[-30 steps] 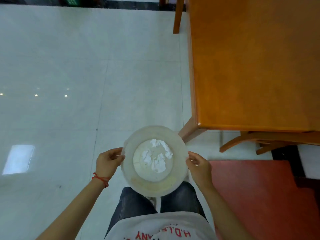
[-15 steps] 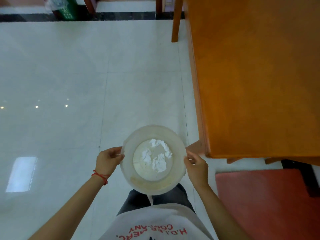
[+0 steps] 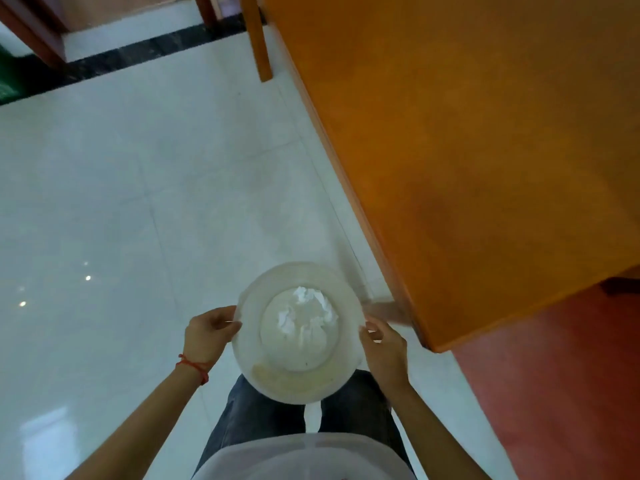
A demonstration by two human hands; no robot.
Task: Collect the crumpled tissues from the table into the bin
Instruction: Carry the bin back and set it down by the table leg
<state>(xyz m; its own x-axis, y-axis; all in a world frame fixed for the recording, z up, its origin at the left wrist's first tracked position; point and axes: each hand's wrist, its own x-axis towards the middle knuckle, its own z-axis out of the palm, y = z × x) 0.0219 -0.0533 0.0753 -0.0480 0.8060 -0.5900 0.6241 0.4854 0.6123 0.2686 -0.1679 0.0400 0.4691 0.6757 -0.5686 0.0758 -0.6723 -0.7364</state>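
Note:
A round translucent white bin [image 3: 249, 344] hangs in front of my body above the floor. Both hands hold it by the rim: my left hand [image 3: 207, 330] grips the left side, my right hand [image 3: 382, 344] grips the right side. Several crumpled white tissues [image 3: 306, 311] lie on the bin's bottom. The orange wooden table [image 3: 485, 150] fills the upper right; the part of its top that shows carries no tissues.
Glossy white tiled floor [image 3: 121, 220] spreads to the left and ahead. A table leg [image 3: 258, 39] stands at the far corner. A red mat [image 3: 554, 393] lies at the lower right. A dark floor border [image 3: 121, 60] and wooden furniture legs run along the top left.
The view has swung so the table now runs diagonally and more of the far floor border shows. The bin stays held between both hands with the tissues inside.

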